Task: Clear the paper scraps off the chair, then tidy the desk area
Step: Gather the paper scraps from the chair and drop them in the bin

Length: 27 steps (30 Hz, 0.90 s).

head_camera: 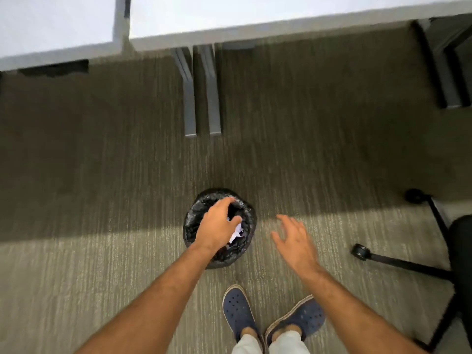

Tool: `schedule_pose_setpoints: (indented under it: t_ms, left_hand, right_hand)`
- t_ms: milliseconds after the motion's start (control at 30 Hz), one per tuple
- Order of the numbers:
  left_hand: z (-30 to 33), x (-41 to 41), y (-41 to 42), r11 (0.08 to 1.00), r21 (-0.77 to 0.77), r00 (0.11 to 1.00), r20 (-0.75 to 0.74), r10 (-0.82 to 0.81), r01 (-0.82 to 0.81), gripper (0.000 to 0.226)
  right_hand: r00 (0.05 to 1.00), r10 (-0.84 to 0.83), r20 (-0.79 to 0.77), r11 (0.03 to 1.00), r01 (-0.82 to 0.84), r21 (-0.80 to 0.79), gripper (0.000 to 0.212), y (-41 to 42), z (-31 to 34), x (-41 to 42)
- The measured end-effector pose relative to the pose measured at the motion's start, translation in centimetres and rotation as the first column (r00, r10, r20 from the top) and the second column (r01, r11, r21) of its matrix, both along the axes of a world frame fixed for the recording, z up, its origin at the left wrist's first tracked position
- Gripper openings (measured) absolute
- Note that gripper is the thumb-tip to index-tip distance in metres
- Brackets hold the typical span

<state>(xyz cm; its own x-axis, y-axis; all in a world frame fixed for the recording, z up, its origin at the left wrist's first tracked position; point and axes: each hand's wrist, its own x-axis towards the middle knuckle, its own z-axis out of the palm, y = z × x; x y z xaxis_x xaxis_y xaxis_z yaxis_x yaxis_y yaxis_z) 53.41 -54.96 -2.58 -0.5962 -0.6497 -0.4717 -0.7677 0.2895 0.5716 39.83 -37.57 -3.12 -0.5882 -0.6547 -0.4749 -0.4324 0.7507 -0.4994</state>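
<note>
Left hand: reaches over the mouth of the bin, palm down, fingers curled loosely; white paper shows just under the fingertips, and whether the fingers pinch it or it lies loose below them cannot be told.
Right hand: hangs over the carpet just right of the bin, fingers spread apart, palm down, holding nothing.
Bin: small and round, lined with a black plastic bag, standing on the carpet in front of the feet, well clear of the desk edge.
Paper scraps: crumpled white pieces inside the bin's opening, on the side nearest the right hand, partly covered by the left hand.
Desk: pale top running along the upper edge of the view, its front edge grey; a seam splits it into two slabs near the upper left corner.
Desk legs: two grey bars side by side under the desk's front edge, reaching onto the carpet beyond the bin.
Chair: black, at the right border; only part of the seat, two base arms and two castors show, and the seat surface is mostly cut off.
Carpet: grey-green with fine stripes, shaded near the desk and lit nearer the person.
Shoes: two dark blue clogs with holes, toes pointing toward the bin, pale trouser hems above them.
</note>
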Motion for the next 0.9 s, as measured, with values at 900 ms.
schedule_pose_setpoints:
  t_ms: [900]
  left_hand:
    - [28.0, -40.2, 39.4, 0.587, -0.079, 0.576, -0.132, -0.807, 0.805, 0.069]
  right_hand:
    - [0.718, -0.675, -0.17, 0.735, 0.674, -0.068, 0.071, 43.6, 29.9, -30.5]
